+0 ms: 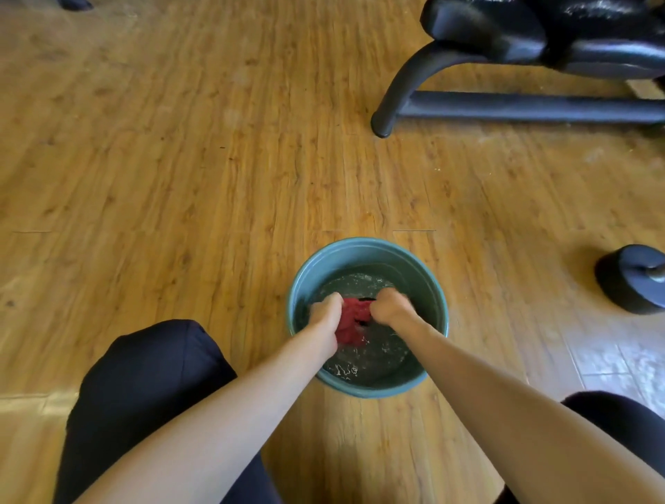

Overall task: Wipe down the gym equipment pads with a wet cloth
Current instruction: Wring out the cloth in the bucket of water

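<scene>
1. Left hand and right hand, both clenched on the red cloth.
2. Cloth inside the green bucket of water, near centre.
3. Black pads on the bench, far right.
4. Dumbbell, right, on wooden floor.

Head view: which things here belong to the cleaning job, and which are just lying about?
Job: cloth, gripped by left hand and right hand; bucket of water; pads on the bench.
Lying about: weight on the floor; dark thing at the top left edge.
</scene>
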`<state>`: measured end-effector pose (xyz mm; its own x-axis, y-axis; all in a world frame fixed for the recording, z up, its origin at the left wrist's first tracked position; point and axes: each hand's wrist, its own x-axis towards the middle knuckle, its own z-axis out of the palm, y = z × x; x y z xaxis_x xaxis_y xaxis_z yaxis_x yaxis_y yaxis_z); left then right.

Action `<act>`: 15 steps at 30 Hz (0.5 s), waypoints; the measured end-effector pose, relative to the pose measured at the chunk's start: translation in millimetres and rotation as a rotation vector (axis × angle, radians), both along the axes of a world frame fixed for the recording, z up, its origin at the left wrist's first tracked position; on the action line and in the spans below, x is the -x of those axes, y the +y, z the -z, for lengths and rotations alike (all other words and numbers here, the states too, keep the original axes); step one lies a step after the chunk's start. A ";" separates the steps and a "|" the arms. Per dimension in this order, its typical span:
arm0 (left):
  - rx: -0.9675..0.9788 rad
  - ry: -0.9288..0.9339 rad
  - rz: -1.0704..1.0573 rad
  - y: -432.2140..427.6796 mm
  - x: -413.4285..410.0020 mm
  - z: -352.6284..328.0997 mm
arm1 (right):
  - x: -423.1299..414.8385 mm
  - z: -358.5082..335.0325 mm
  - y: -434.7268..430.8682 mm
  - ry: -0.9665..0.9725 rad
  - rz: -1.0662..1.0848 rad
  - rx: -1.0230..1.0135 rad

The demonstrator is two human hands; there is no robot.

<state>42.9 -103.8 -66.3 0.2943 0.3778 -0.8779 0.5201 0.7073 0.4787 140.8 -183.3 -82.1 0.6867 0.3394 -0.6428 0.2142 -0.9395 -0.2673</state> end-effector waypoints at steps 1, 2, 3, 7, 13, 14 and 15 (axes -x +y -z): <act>0.044 0.009 -0.032 1.6 1.0 -6.9 | -1.2 4.1 3.9 0.019 0.027 -0.013; 0.076 0.018 -0.050 3.8 1.3 -10.9 | -0.8 6.8 6.9 0.038 0.052 -0.043; 0.097 0.039 -0.051 5.8 2.2 -14.1 | 1.9 8.0 9.6 0.070 0.069 -0.100; 0.200 0.082 -0.104 7.3 6.4 -13.3 | 21.9 2.8 13.4 0.344 0.226 -0.364; 0.267 0.010 -0.097 -7.0 -1.0 -3.3 | 33.6 -51.8 2.3 0.929 0.875 -0.873; 0.288 -0.028 -0.072 -9.2 -0.8 -4.3 | 34.5 -59.6 -2.2 0.939 0.884 -0.909; 0.305 -0.058 -0.054 -11.4 -1.1 -6.6 | 34.7 -66.0 -6.2 0.910 0.877 -0.932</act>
